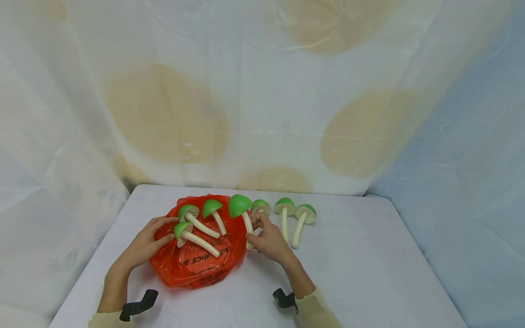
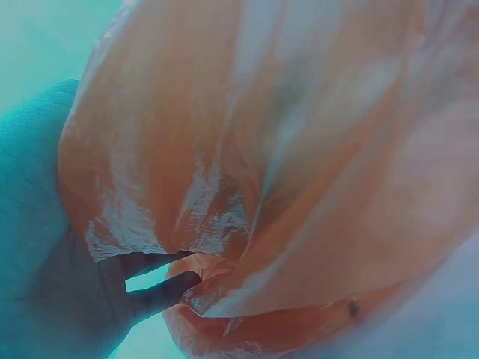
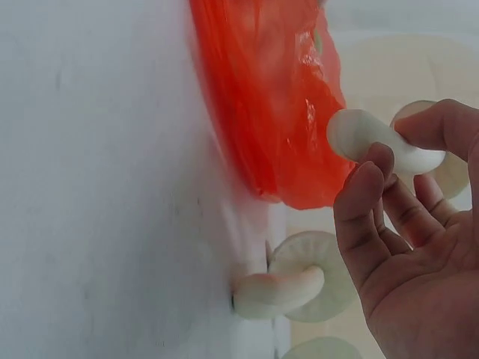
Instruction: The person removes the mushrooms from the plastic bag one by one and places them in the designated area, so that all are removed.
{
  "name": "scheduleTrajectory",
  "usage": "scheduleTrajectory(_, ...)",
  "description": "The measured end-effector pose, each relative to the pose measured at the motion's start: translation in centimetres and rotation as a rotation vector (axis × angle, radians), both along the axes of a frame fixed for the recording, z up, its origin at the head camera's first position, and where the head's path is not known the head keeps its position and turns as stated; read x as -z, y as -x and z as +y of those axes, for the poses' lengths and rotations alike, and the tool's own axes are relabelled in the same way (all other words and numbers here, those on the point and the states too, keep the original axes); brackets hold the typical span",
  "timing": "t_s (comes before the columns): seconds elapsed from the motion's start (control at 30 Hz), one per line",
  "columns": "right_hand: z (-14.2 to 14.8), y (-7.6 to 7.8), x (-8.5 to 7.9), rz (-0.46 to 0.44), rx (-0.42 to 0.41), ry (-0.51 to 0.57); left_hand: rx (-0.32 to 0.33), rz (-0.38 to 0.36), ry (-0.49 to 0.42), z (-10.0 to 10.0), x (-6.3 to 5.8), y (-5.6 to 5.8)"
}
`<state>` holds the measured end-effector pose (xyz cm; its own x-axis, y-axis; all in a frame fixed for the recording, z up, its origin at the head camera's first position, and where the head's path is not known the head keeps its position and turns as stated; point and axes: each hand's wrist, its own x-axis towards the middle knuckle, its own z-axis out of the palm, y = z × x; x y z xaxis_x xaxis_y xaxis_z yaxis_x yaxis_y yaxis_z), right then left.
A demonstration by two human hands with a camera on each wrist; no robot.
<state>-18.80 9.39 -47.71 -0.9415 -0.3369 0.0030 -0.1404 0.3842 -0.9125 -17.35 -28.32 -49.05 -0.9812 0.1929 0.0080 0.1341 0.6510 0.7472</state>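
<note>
My right hand (image 1: 268,239) pinches the white stem of a green-capped toy mushroom (image 1: 239,206) between thumb and fingers, at the right edge of a red plastic bag (image 1: 201,275). In the right wrist view the stem (image 3: 352,134) points toward the camera, beside the bag's side. At the bag's left edge, my left hand (image 1: 143,241) holds the plastic, whose film hides part of the fingers in the left wrist view. Three similar mushrooms lie in the bag's opening: an upper left one (image 1: 201,225), a lower left one (image 1: 201,243) and an upper right one (image 1: 212,207).
Three more mushrooms stand right of the bag: one (image 1: 260,206) partly behind my right hand, a middle one (image 1: 285,218) and a right one (image 1: 305,214). The white table (image 1: 369,273) is bordered by hanging sheets (image 1: 266,114) at its back and sides.
</note>
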Motion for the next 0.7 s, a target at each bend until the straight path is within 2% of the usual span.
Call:
scheduleTrajectory(0.33,1.5,-0.2,-0.1,-0.008,0.040,-0.017,0.001,0.009,-0.009,-0.2,0.3,0.0)
scheduleTrajectory(0.7,3.5,-0.1,-0.5,-0.002,0.074,-0.090,0.006,0.014,-0.015,0.0,0.4,0.1)
